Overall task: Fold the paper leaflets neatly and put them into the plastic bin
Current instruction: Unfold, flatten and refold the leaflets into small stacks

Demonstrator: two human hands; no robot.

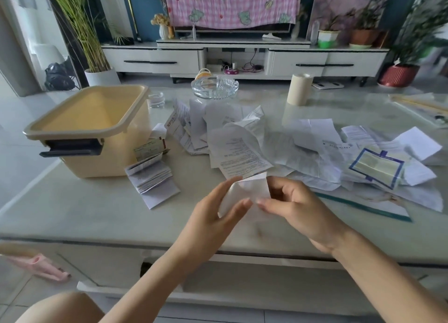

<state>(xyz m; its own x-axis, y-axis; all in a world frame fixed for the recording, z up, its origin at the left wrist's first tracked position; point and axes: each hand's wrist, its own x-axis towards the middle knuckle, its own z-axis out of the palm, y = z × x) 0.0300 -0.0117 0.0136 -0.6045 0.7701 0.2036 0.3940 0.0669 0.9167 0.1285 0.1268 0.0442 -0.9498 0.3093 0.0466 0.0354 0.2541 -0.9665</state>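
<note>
the open beige plastic bin [109, 158] sits at the left of the tabletop [84, 213], with a folded leaflet [151, 177] just beside it. our left hand [218, 216] pinches the left edge of a small white leaflet [244, 194]. our right hand [298, 208], fingers curled, pinches its right edge. loose leaflets [315, 148] are piled behind and to the right.

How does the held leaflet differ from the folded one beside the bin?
The held leaflet is pinched between left hand and right hand; the folded leaflet lies untouched beside the bin. The held leaflet is mid-fold, few creases; the folded leaflet is tightly pleated. Both are white paper.
</note>
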